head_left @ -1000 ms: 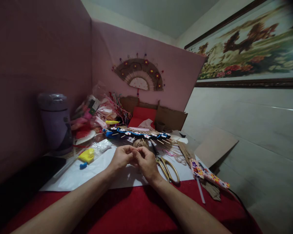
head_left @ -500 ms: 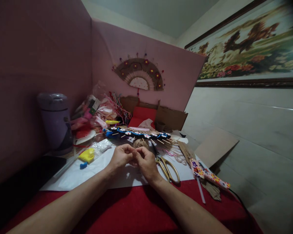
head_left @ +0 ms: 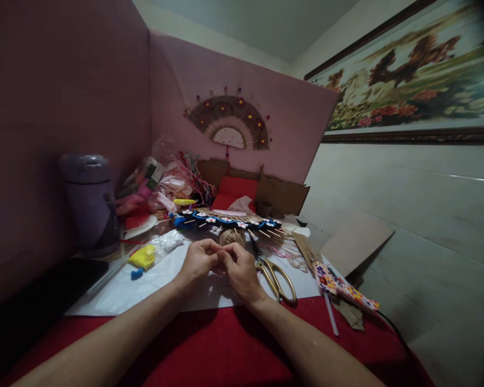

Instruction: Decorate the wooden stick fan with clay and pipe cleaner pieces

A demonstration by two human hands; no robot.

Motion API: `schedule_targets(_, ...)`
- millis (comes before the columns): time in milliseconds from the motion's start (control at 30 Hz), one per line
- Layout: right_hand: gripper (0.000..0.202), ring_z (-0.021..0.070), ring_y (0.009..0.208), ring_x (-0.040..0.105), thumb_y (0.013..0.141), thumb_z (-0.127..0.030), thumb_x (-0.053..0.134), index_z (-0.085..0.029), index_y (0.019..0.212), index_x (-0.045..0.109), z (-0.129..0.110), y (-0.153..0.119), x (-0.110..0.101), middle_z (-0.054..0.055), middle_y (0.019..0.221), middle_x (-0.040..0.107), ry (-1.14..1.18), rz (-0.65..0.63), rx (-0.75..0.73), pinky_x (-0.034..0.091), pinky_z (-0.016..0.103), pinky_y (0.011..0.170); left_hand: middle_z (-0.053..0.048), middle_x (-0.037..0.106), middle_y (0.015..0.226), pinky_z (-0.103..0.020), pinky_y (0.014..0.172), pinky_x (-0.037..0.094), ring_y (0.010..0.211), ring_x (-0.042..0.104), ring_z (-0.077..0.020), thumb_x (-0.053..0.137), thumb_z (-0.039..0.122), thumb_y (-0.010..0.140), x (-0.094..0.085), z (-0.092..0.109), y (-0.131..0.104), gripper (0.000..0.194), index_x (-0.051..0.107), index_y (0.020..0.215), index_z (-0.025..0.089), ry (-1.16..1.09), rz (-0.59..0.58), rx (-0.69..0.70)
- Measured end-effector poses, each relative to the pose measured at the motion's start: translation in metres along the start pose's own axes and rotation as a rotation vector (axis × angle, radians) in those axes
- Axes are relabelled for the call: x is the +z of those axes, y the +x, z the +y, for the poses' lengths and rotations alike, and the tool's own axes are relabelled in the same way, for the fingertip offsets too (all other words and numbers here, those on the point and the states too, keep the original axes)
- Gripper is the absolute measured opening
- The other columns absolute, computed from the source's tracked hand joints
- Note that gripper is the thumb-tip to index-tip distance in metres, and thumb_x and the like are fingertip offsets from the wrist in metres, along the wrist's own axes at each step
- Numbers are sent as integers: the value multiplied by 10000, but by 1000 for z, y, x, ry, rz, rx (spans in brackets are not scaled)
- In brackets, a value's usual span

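Observation:
My left hand (head_left: 201, 260) and my right hand (head_left: 240, 269) meet fingertip to fingertip above the white sheet (head_left: 116, 293). Both are closed in a pinch, and whatever lies between the fingers is too small or hidden to make out. Just behind them sits a ball of brown twine (head_left: 232, 236). Beyond it lies a fan-shaped craft piece (head_left: 226, 221) with a dark band, a blue wavy line, white flowers and thin sticks poking out. Gold-handled scissors (head_left: 280, 282) rest close by my right hand, blades pointing away. Left of my hands are a yellow clay lump (head_left: 143, 258) and a small blue lump (head_left: 137, 274).
A purple bottle (head_left: 89, 204) stands at the left. Coloured craft materials (head_left: 173, 185) are heaped at the back. To the right lies a flower-patterned glue gun (head_left: 342, 285) with a glue stick. A finished-looking fan (head_left: 228, 121) hangs on the pink panel (head_left: 290, 118). Red cloth (head_left: 210, 349) covers the front.
My hands keep nearly the same pinch and position. The view has shifted very slightly; nothing on the table has visibly moved.

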State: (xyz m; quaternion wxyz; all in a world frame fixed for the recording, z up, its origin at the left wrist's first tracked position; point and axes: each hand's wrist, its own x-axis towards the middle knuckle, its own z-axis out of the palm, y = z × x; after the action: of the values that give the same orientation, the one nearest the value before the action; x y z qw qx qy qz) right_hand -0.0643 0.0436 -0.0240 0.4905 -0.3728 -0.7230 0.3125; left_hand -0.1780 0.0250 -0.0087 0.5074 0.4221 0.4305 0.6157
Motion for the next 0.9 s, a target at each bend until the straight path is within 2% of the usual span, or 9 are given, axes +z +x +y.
schedule_targets(167, 177, 151, 660, 555, 803, -318, 548, -163, 744, 611, 0, 0, 1, 20, 674, 621, -34, 20, -25, 413, 243, 600, 17, 595, 406, -219, 383, 459, 345, 546, -119, 804, 195, 402, 1, 1, -2, 291, 560, 545, 125, 17, 18, -1)
schedule_targets(300, 157, 149, 660, 554, 788, -305, 564, -171, 720, 608, -2, 0, 1, 15, 668, 618, -33, 38, -34, 413, 239, 598, 19, 602, 422, -232, 393, 475, 359, 553, -122, 819, 216, 406, -1, -3, 0, 308, 565, 555, 126, 10, 10, 1)
schedule_targets(400, 217, 140, 635, 542, 809, -366, 547, -167, 746, 607, 0, 1, 1, 12, 664, 607, 19, 39, -10, 411, 233, 580, 4, 630, 472, -234, 418, 495, 392, 576, -123, 823, 266, 447, -3, -5, 2, 319, 581, 593, 117, -40, -27, 5)
schedule_targets(500, 352, 117, 566, 491, 861, -463, 448, -171, 704, 565, 5, 2, 2, -9, 606, 548, 81, 71, 17, 387, 219, 531, -20, 655, 530, -232, 446, 510, 435, 606, -129, 809, 275, 520, -2, -5, 3, 309, 600, 674, 106, -127, -92, -12)
schedule_targets(600, 426, 112, 555, 460, 879, -511, 378, -174, 665, 527, 8, 4, 2, -10, 600, 523, 81, 116, 28, 361, 212, 495, -46, 672, 581, -211, 445, 505, 454, 614, -122, 776, 204, 594, -2, -1, 3, 239, 614, 730, 91, -207, -146, -43)
schedule_targets(733, 437, 121, 569, 472, 880, -524, 361, -171, 707, 552, 7, 4, 1, -1, 610, 538, 72, 125, 24, 361, 212, 486, -58, 671, 608, -187, 455, 505, 463, 605, -100, 703, 123, 678, -2, 2, 2, 124, 643, 771, 67, -264, -175, -63)
schedule_targets(900, 430, 114, 541, 456, 883, -521, 359, -174, 730, 562, 4, 3, 0, -10, 594, 516, 85, 105, 21, 361, 212, 483, -58, 661, 591, -181, 433, 495, 445, 597, -99, 666, 83, 705, -2, 4, 1, 52, 641, 749, 67, -286, -183, -79)
